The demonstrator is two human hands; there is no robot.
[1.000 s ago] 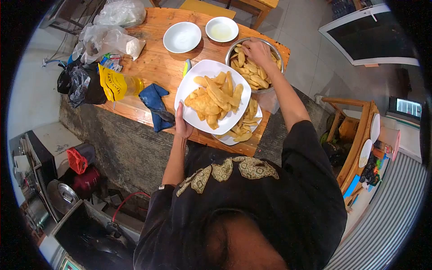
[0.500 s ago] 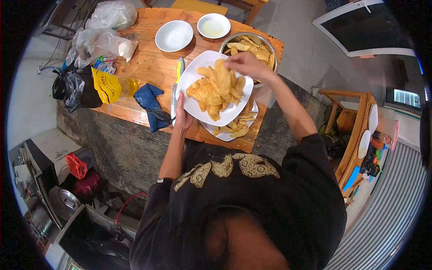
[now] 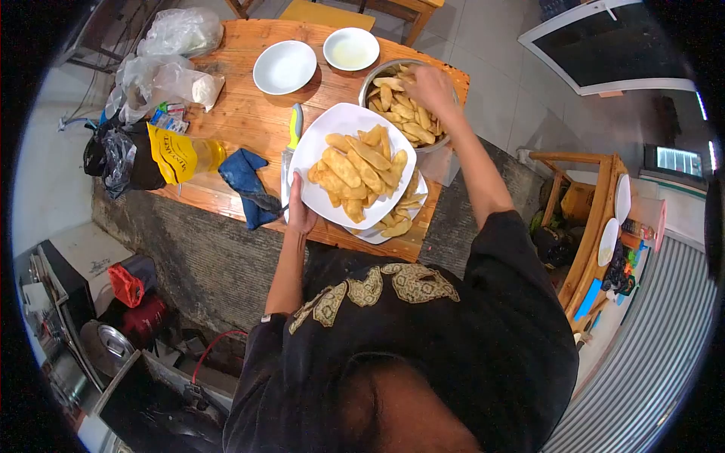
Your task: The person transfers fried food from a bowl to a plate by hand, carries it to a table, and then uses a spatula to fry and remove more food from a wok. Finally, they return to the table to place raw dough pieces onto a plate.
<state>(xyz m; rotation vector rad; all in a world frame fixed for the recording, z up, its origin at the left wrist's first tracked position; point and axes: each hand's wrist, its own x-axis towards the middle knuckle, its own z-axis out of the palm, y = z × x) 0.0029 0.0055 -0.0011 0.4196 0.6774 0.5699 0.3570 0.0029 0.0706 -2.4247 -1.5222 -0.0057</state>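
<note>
Fingers of the left hand (image 3: 302, 217) are closed on the near left edge of a white plate (image 3: 317, 128), the thumb by the rim and the rest out of sight, presumably spread beneath. Those of the right hand (image 3: 432, 89) point down into a metal bowl (image 3: 367, 84), bent among the slices (image 3: 404, 113); how far open they are, and whether they pinch one, I cannot tell.

Heaped on the plate, to the right of the left thumb, are golden pieces (image 3: 343, 167). They look light and rather thin, likely firm at the edges yet easy to snap, perhaps a little slick with oil. A gentle pinch across the broad middle should suit each one better than a squeeze at a tip. The plate looks smooth and stiff; with its load away from the gripped edge it will want to tip, so support belongs well under the base.

Beyond the left fingertips, partly hidden under the held plate, a lower plate (image 3: 375, 237) carries more pieces; whether the two touch is unclear. Just left of those fingers, a knife (image 3: 295, 128) lies on the counter (image 3: 238, 113).
</note>
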